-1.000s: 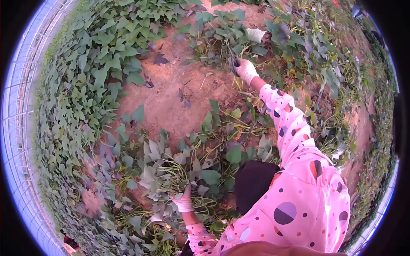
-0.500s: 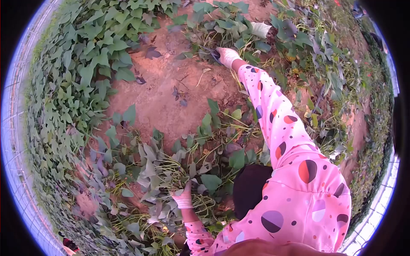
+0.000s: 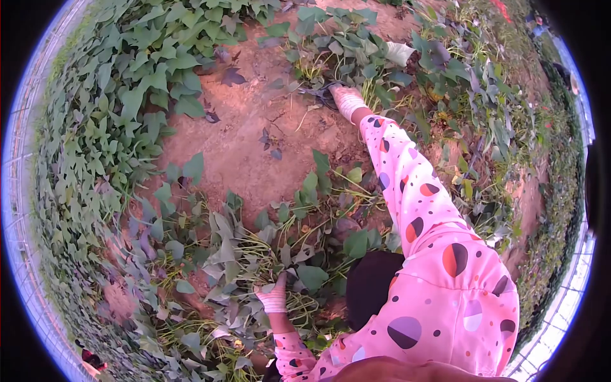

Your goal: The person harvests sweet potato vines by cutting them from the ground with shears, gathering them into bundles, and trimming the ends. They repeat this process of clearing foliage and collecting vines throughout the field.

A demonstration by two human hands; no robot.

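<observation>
Fingers (image 3: 281, 280), left hand (image 3: 272, 298): closed around a bunch of vines (image 3: 249, 258), low in my view, leaves partly covering the grip. Right hand (image 3: 347, 102): gripping dark scissors (image 3: 318, 93), held low beside an upper leaf clump (image 3: 347, 44); I cannot tell how far the blades stand apart. Between the hands I list one patch of bare soil (image 3: 242, 159), fallen leaves (image 3: 233, 77) upon it. Pink dotted sleeves (image 3: 410, 184): two. Upper left: one dense leafy bed (image 3: 130, 95).
</observation>
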